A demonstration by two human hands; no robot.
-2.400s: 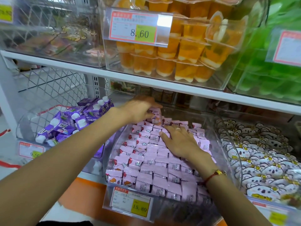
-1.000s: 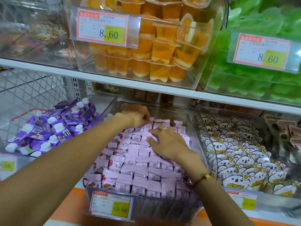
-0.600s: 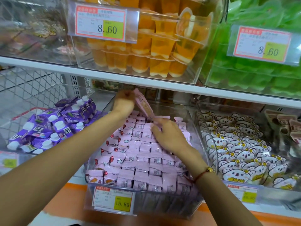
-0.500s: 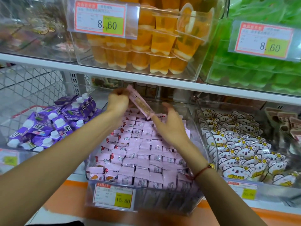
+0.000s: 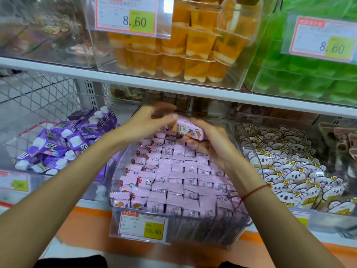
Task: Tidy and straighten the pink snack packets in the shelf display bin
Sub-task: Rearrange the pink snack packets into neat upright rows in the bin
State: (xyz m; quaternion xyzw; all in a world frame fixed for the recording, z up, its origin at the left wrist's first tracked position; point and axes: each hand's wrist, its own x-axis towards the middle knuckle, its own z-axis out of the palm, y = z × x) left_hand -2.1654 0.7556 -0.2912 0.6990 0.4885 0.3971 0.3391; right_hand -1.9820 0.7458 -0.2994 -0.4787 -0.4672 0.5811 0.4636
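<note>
Fingers [image 5: 201, 147] of both hands around one pink packet [image 5: 188, 130] above the bin [image 5: 193, 231], left grip seemingly pinching.

Both hands, left [image 5: 146, 122] and right [image 5: 210, 142], holding one pink packet [image 5: 188, 129] above the full clear bin [image 5: 173, 232]

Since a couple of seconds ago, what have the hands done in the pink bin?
Both hands left the rows. The left hand lifted one pink packet from the back and the right hand rose to grip it too, above the bin. The rows of packets lie as before.
</note>
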